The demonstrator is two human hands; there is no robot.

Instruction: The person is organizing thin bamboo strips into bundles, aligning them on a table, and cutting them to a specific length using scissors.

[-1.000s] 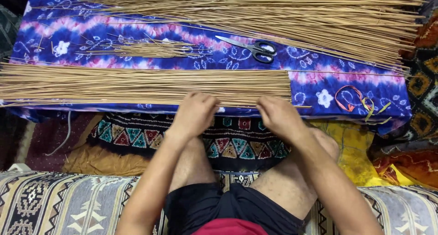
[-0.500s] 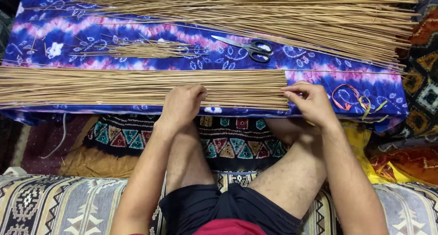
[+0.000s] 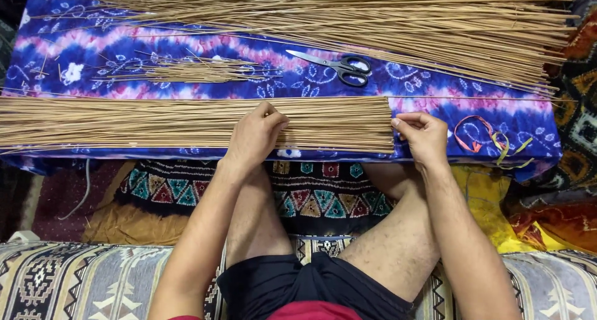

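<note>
A flat layer of thin tan sticks lies across the near edge of a blue and pink tie-dye cloth. My left hand rests palm-down on the sticks near their middle, its fingers closed over a few of them. My right hand is curled against the cut ends of the sticks at the right, touching them with thumb and fingertips. My bare knees sit below the cloth's edge.
A larger pile of long sticks runs along the far side. Black-handled scissors lie between the piles, and a small loose bunch of short sticks lies left of them. Coloured rubber bands lie right of my right hand.
Both hands moved up from the cloth's near edge onto the stick layer. My right hand then slid right to the cut ends; my left hand settled on the middle.
</note>
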